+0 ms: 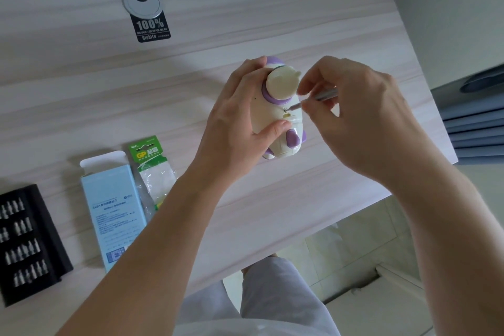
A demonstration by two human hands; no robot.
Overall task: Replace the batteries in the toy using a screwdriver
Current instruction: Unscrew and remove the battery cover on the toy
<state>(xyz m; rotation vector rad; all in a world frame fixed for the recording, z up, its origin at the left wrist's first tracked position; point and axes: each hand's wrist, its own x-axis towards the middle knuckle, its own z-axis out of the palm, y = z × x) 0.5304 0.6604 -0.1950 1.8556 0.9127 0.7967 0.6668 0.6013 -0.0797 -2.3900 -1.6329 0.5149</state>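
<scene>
Both forearms (152, 240) reach to the toy (281, 84), over the desk (191, 63) at one o'clock. Left hand (240, 117) curls its fingers round it; right hand (362, 117) pinches the screwdriver (321, 96), tip at a screw (285, 111).

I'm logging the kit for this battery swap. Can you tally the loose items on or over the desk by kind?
Toy: 1
Screwdriver: 1
Battery pack: 1
Light blue box: 1
Black bit case: 1
Total: 5
</scene>
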